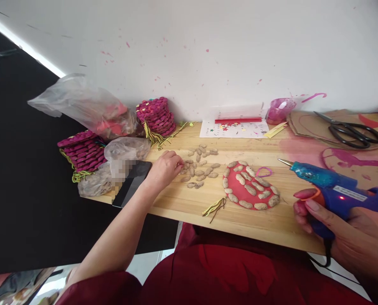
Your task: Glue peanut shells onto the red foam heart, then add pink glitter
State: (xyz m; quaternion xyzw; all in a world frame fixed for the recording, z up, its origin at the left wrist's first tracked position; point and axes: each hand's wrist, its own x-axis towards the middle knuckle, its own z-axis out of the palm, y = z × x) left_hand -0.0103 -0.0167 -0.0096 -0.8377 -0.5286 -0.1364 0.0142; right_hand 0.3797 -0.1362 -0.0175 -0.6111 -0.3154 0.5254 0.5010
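1. Right hand [341, 231]: wrapped about a blue glue gun [330, 190] with metal nozzle and lit red indicator; nozzle aimed left, raised over the bench [172, 205].
2. Left hand [166, 167]: fingers curled together at the edge of the loose peanuts [200, 173]; whether one is pinched, cannot tell.
3. Red base [246, 193]: rounded, flat, lying on the bench between the hands; ridged, tan peanuts line its rim and fill rows inside.
4. Purple loop [264, 171]: thin, just beside the base, towards the nozzle.
5. Yarn tassel [214, 206]: yellow and dark strands, near the front edge.
6. Dark flat device [130, 188]: beside the left wrist, partly blurred out.
7. Left end: crinkled clear plastic bag [77, 99]; two chunky magenta woven pieces [82, 154], yellow-fringed.
8. Against the wall: white sheet [208, 130] with scattered stars, red strip [238, 120], translucent purple container [279, 111].
9. Black-handled scissors [354, 133]: lying across brown cardboard [304, 125], behind the gun.
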